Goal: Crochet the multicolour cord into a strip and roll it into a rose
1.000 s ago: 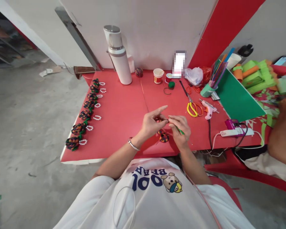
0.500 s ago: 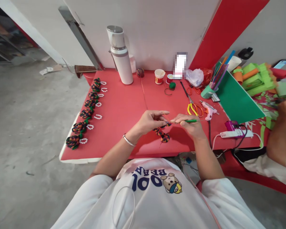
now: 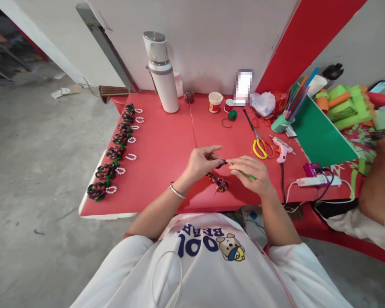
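Note:
My left hand (image 3: 203,162) pinches one end of a dark, multicoloured crochet strip (image 3: 221,185), whose curled lower part hangs down near the red table top. My right hand (image 3: 252,173) closes around a crochet hook with a green handle (image 3: 250,176); its metal tip meets the work by my left fingertips. From the left hand a thin strand of yarn (image 3: 193,124) runs back to a ball of variegated yarn (image 3: 188,96) near the wall. The stitches at the hook tip are too small to make out.
Several crocheted pieces with white bead loops (image 3: 105,171) line the left table edge. A white flask (image 3: 164,81) and a paper cup (image 3: 214,102) stand at the back. Yellow-handled scissors (image 3: 259,149), a pink glue gun (image 3: 282,149) and a power strip (image 3: 319,181) lie right. Another person's arm (image 3: 377,184) is far right.
My right hand has turned, so the hook's green handle now tilts downward beneath the fingers instead of lying level. The left hand keeps its pinch on the strip.

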Action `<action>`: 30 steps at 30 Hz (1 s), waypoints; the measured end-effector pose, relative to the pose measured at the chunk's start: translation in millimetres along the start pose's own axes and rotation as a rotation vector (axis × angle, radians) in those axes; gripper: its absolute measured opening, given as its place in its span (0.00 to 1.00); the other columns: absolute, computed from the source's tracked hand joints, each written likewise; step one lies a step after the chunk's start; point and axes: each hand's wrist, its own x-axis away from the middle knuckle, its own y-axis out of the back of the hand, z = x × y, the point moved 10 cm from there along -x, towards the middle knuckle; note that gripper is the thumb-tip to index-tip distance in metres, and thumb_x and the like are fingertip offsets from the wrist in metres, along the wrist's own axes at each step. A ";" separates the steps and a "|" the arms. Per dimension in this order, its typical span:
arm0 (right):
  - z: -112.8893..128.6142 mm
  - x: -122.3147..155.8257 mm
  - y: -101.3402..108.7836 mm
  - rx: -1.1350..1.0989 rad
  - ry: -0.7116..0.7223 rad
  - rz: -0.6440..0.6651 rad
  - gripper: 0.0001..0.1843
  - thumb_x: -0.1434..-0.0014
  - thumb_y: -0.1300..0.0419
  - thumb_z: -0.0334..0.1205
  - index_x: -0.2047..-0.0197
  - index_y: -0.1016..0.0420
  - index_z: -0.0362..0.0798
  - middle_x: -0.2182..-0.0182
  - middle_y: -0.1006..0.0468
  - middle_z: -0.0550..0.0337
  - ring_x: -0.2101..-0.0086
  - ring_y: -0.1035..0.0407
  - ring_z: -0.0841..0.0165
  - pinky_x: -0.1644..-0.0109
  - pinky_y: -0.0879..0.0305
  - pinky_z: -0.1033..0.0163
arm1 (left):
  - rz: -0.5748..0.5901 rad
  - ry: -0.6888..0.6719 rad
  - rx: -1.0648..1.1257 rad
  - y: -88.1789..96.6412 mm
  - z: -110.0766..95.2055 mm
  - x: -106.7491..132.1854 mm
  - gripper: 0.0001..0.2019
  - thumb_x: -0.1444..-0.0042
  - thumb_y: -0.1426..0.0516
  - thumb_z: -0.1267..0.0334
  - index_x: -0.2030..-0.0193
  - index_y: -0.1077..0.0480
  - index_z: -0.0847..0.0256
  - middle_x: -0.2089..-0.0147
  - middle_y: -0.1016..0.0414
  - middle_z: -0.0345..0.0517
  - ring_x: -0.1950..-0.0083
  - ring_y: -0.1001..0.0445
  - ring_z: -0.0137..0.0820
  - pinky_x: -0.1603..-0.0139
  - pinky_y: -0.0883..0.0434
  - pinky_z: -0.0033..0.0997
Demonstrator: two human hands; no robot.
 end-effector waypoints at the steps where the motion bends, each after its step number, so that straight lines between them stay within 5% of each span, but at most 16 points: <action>1: 5.5 3.6 -4.4 0.066 0.035 -0.032 0.13 0.37 0.34 0.33 0.49 0.18 0.53 0.52 0.14 0.53 0.54 0.19 0.63 0.48 0.23 0.54 | 0.004 0.020 0.034 -1.1 3.1 -0.4 0.33 0.60 0.30 0.70 0.43 0.24 0.74 0.72 0.18 0.45 0.71 0.22 0.28 0.66 0.27 0.27; 5: 16.3 23.0 -9.4 0.253 0.070 -0.318 0.21 0.40 0.31 0.32 0.45 0.20 0.58 0.54 0.15 0.54 0.55 0.22 0.62 0.51 0.23 0.55 | 0.105 0.082 0.181 -15.8 14.2 -0.6 0.33 0.61 0.27 0.67 0.44 0.23 0.71 0.72 0.19 0.44 0.72 0.23 0.28 0.66 0.27 0.27; 8: 7.0 32.8 -3.3 0.119 0.010 -0.480 0.18 0.37 0.33 0.36 0.46 0.19 0.63 0.57 0.17 0.57 0.57 0.22 0.63 0.54 0.23 0.55 | 0.204 0.132 0.236 -25.2 17.1 1.3 0.30 0.62 0.26 0.66 0.47 0.21 0.69 0.70 0.19 0.45 0.72 0.23 0.27 0.69 0.30 0.25; 12: -12.2 17.3 -3.7 -0.244 -0.075 -0.269 0.11 0.35 0.35 0.41 0.50 0.18 0.62 0.55 0.15 0.59 0.57 0.20 0.63 0.52 0.22 0.52 | 0.242 0.138 0.171 -19.3 8.1 2.2 0.28 0.62 0.27 0.69 0.50 0.21 0.68 0.70 0.19 0.44 0.71 0.24 0.26 0.68 0.30 0.25; 17: -13.5 -0.8 9.3 -0.364 -0.140 0.044 0.08 0.34 0.37 0.38 0.54 0.17 0.56 0.54 0.13 0.57 0.54 0.19 0.63 0.48 0.23 0.54 | 0.252 0.139 0.048 -12.4 1.5 3.7 0.24 0.60 0.29 0.71 0.52 0.20 0.70 0.71 0.19 0.45 0.70 0.24 0.27 0.66 0.28 0.27; 22: -29.8 4.2 4.9 -0.617 -0.295 0.121 0.07 0.33 0.37 0.43 0.59 0.17 0.53 0.55 0.13 0.55 0.54 0.18 0.63 0.48 0.21 0.54 | 0.307 0.107 0.055 -23.1 -3.1 5.3 0.21 0.59 0.29 0.71 0.55 0.18 0.68 0.72 0.21 0.43 0.71 0.26 0.26 0.67 0.29 0.27; 26: -47.8 17.7 -8.4 -0.780 -0.326 -0.190 0.15 0.37 0.36 0.56 0.63 0.19 0.54 0.61 0.14 0.58 0.66 0.20 0.66 0.60 0.20 0.56 | 0.294 0.034 0.137 -30.3 -5.3 4.4 0.21 0.58 0.28 0.67 0.54 0.17 0.67 0.70 0.22 0.43 0.72 0.28 0.23 0.71 0.34 0.24; 30: -51.4 41.0 -12.7 -0.486 -0.387 -0.519 0.11 0.36 0.35 0.52 0.61 0.18 0.55 0.62 0.19 0.58 0.63 0.23 0.66 0.61 0.23 0.58 | 0.235 0.009 0.189 -29.4 3.3 4.1 0.26 0.56 0.28 0.63 0.48 0.19 0.64 0.67 0.22 0.44 0.74 0.30 0.23 0.76 0.38 0.23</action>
